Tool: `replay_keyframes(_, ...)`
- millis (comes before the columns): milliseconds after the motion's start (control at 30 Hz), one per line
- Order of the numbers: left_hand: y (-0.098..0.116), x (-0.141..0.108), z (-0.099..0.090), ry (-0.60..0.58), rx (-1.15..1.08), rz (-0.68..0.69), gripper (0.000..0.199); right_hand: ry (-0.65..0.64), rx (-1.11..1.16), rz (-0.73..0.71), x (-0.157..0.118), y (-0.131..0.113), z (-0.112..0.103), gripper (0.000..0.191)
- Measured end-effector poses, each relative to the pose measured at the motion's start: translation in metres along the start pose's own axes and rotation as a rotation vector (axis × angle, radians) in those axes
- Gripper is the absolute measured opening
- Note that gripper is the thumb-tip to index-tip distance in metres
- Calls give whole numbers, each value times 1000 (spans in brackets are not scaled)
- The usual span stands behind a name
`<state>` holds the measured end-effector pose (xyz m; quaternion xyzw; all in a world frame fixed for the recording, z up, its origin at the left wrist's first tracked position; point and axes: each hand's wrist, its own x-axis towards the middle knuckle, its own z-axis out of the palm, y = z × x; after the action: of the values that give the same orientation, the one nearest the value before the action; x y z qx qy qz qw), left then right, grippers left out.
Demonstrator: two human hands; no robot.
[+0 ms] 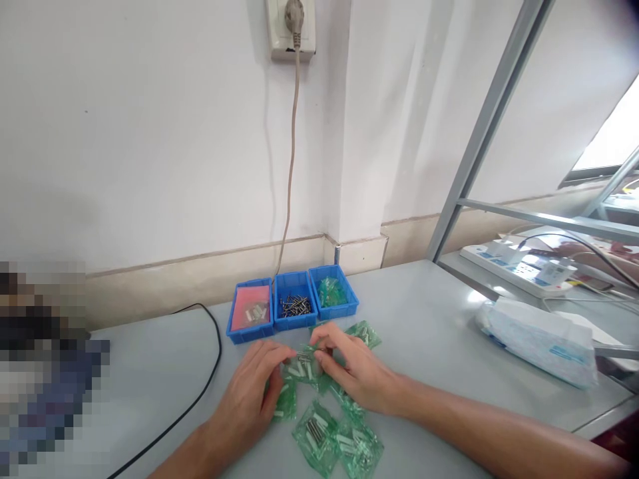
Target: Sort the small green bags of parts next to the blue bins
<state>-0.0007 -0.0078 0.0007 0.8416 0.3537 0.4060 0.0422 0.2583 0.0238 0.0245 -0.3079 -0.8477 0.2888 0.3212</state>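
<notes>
Between my two hands is a green plastic bag (303,370) with white pieces and metal screws in it. My left hand (254,382) pinches its upper left edge with thumb and fingertips. From the right, my right hand (354,366) pinches the same bag near its top. Several similar green bags lie around: one with dark screws (315,434) in front, another (358,449) beside it, one (285,401) partly under my left hand, and one (364,332) behind my right hand.
Three blue bins stand behind my hands: the left one (251,336) holds a pink bag, the middle one (295,323) loose screws, the right one (339,311) green bags. A black cable (212,372) crosses the left side. A plastic package (539,342) lies right. A blurred person sits far left.
</notes>
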Motion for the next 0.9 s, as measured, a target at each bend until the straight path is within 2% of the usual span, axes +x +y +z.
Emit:
replay_keyframes(67, 1, 1, -1, -28, 4, 24, 37, 37, -17, -28, 0, -2, -2, 10)
replay_keyframes(200, 2, 3, -1, -17, 44, 21, 38, 80, -26, -105, 0, -2, -2, 18)
replay_keyframes(400, 1, 4, 0, -30, 65, -3, 35, 65, 8, -86, -4, -6, -3, 25)
replay_keyframes(600, -1, 3, -1, -15, 92, -13, 34, 92, 22, -136, -2, -8, -3, 40)
replay_keyframes(767, 1, 4, -2, -25, 95, -19, 33, 116, 13, -84, 2, 3, -1, 38)
replay_keyframes(900, 1, 2, -1, -83, 58, -10, 37, 120, -14, -100, 3, 3, -5, 13)
